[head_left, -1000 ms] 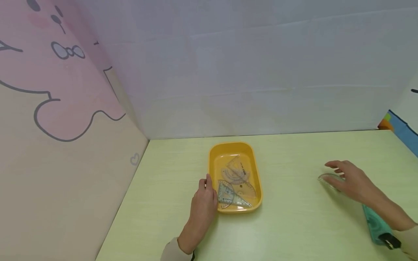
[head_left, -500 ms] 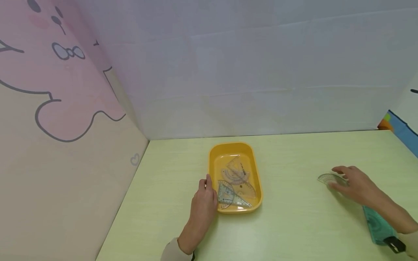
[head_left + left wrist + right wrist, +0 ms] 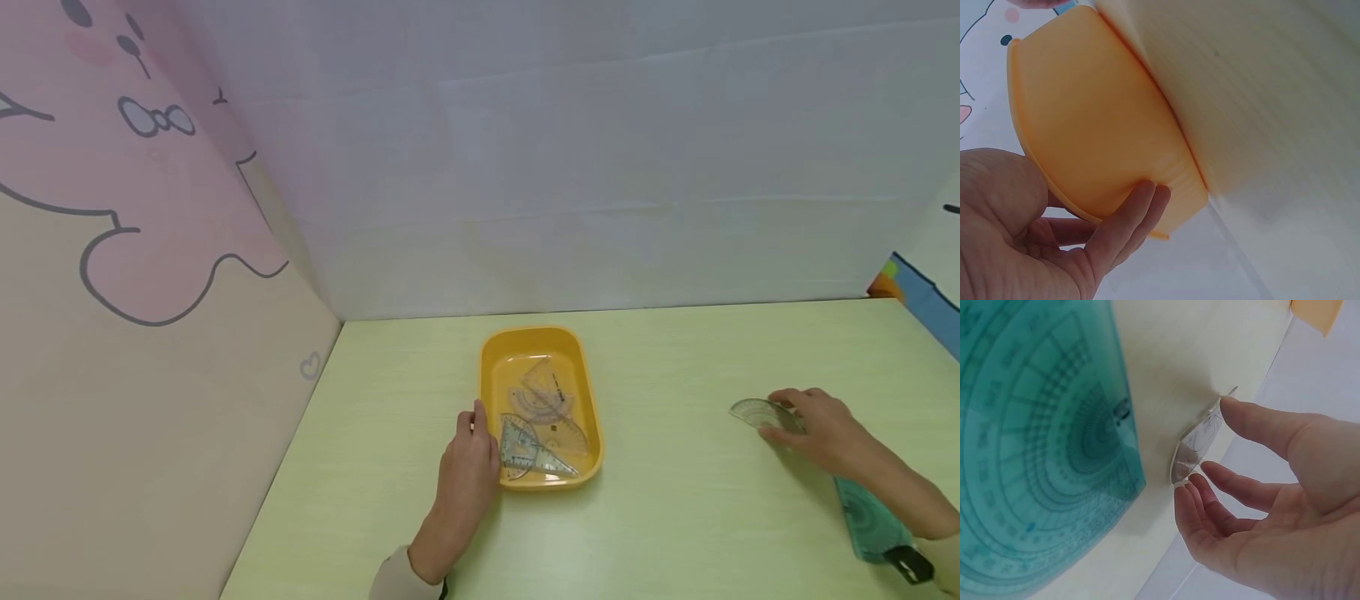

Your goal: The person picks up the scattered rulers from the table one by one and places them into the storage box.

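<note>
**Clear protractor [image 3: 756,412] pinched well right of yellow tray [image 3: 531,340]**

The person's right hand [image 3: 819,429] has the clear protractor btwn thumb & fingers, tilted in my R-wrist view; can't tell if its edge touches the bench [image 3: 675,367]. Left hand [image 3: 467,468] grip: grasping the tray's near-left wall. My read, work's partway: several clear drawing tools [image 3: 523,450] lie overlapped in the tray; left outside are the held pc. & a green protractor-marked plate [image 3: 870,521], partly hidden under the R forearm in head view. Room: open bench btwn tray & right hand, no obstacle I can see bar the tray's raised rim. Past the tray, bench's rear edge meets a white backdrop [image 3: 600,167]; L edge meets a wall w/ pink cartoon [image 3: 172,208].
</note>
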Action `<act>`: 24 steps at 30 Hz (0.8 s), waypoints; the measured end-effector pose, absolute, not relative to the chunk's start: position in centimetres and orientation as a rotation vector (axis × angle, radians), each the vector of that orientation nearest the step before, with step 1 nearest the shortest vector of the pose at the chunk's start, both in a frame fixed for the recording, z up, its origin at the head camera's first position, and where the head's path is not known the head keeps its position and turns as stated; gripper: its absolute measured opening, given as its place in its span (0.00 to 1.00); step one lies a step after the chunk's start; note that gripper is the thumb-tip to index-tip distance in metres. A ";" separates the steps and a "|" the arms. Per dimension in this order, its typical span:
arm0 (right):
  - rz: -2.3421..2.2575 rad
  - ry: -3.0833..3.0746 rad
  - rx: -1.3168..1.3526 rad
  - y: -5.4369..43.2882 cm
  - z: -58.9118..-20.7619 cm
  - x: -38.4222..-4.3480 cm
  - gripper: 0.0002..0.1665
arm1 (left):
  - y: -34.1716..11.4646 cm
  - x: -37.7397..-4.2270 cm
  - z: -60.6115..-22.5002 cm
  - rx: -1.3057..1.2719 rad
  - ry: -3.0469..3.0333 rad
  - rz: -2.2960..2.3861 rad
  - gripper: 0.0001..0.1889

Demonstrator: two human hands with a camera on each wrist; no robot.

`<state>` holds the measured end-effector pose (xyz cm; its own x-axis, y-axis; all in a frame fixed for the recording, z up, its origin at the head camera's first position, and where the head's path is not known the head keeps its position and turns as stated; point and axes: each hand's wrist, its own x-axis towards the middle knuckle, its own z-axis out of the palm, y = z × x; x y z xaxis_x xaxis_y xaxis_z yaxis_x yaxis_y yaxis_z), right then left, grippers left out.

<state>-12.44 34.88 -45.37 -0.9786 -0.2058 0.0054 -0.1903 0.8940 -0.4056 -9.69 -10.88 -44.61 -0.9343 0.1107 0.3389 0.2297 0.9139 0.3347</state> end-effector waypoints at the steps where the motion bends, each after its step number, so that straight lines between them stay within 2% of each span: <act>1: -0.637 3.022 -0.313 34.9 -45.4 -12.4 0.30 | -10.9 -9.7 -44.6 -0.253 -2.758 -0.538 0.25; 24: -0.762 2.929 -0.242 35.4 -45.1 -12.7 0.32 | -10.8 -9.8 -44.8 -0.248 -2.747 -0.545 0.24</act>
<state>-12.74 35.42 -45.13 -0.9817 -0.1800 -0.0617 -0.1271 0.8618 -0.4911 -9.75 -10.81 -44.77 -0.9309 0.1046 0.3499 0.2303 0.9117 0.3403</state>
